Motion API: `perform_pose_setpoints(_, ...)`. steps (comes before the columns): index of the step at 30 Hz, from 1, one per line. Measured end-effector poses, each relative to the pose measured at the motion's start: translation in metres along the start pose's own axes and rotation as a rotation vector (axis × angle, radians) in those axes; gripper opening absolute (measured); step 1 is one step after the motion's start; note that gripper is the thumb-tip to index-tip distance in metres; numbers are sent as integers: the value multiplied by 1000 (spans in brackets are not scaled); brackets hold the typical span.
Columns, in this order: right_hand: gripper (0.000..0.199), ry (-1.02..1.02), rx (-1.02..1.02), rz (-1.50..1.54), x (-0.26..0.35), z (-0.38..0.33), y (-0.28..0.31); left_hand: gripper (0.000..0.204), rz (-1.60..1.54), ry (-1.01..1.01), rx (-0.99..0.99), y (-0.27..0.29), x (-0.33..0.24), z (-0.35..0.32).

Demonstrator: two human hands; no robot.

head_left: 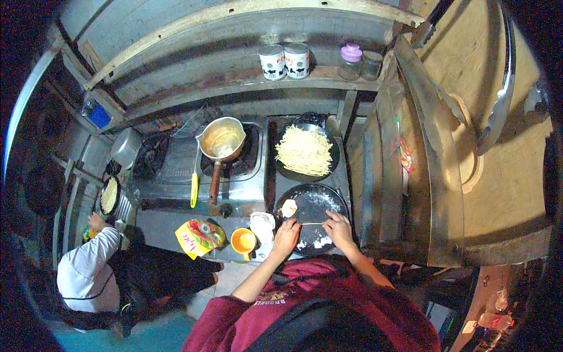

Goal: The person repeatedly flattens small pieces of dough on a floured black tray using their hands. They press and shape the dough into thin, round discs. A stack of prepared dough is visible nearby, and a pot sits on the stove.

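One orange cup, one pouch left of the hands

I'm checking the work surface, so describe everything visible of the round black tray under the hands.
The round black tray, perhaps metal, has a low rim. It lies flat, to the right of the stove. White powder dusts its dark surface in patches. A pale lump sits near its left side, and a thin pale strand runs across it between the left hand and right hand. Whether the hands press on the tray cannot be told.
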State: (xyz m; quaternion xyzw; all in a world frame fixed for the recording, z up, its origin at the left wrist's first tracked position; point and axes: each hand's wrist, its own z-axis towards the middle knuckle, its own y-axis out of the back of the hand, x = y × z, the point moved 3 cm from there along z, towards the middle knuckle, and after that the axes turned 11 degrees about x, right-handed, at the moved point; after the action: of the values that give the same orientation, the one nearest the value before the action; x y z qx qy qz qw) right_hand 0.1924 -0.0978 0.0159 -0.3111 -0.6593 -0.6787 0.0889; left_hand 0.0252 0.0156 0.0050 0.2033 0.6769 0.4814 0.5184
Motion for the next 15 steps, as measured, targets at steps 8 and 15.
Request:
perform_pose_setpoints(8,10,29,-130,11,10,3,4,13,-95,97,-12,5,-1,17)
perform_pose_setpoints(15,8,-13,-255,100,25,47,17,7,-664,172,-194,50,-7,58)
